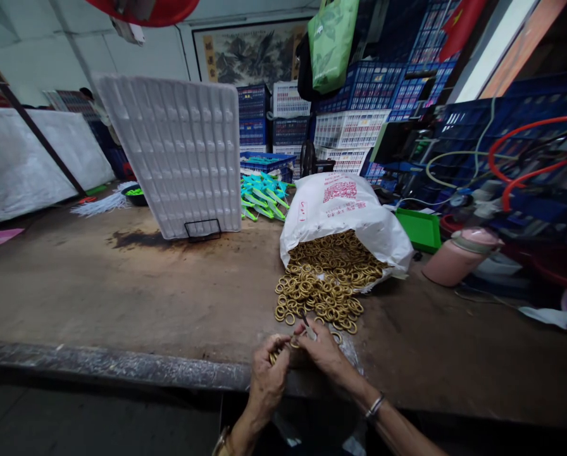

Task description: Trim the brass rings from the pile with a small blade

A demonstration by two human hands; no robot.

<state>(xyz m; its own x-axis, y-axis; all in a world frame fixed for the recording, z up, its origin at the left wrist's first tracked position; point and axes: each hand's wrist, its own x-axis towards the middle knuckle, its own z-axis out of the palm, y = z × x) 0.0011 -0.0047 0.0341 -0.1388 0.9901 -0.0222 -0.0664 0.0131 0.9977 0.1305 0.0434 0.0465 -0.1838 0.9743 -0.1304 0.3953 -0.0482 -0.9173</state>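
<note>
My left hand (268, 380) is closed around several gold-coloured rings (273, 358), held near the table's front edge. Close beside it, my right hand (324, 351) grips a small knife-like tool (308, 328), its dark tip pointing up and away. One more ring (294, 342) sits between the fingertips of both hands; which hand bears it I cannot tell. Just beyond the hands lies a heap of the same rings (312, 291), spilling from the mouth of a white woven sack (340, 212) with red print. A bracelet circles each wrist.
A ribbed pale plastic panel (183, 152) stands in a black wire holder (202, 229) on the brown table (122, 297). Behind are teal and green plastic parts (262, 196) and stacked crates (350, 133). A pink bottle (461, 256) and green tray (419, 229) are at right.
</note>
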